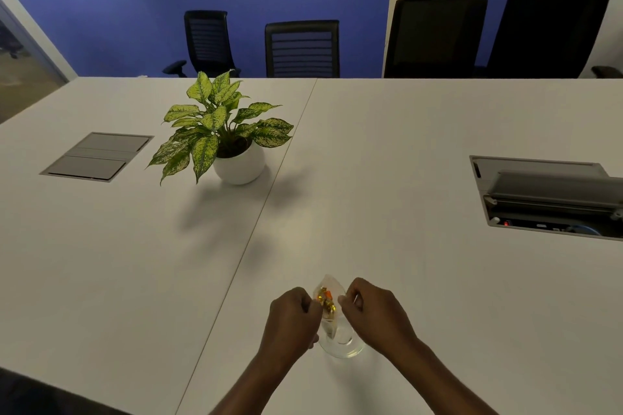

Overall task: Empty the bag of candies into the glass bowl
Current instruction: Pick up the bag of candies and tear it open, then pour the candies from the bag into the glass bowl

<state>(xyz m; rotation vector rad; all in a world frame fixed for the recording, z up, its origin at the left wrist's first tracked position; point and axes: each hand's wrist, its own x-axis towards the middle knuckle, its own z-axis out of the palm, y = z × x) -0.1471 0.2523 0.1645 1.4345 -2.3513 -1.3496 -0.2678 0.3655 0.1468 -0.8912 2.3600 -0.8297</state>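
A small clear plastic bag of candies hangs between my two hands, with gold and orange wrapped sweets showing through it. My left hand pinches its left edge and my right hand pinches its right edge. Directly below the bag, close to me, a clear glass bowl stands on the white table. Both hands partly hide the bowl's rim. Whether any candy lies in the bowl I cannot tell.
A potted plant in a white pot stands at the middle left. A closed grey cable hatch lies far left; an open cable box is at the right. Black office chairs line the far edge.
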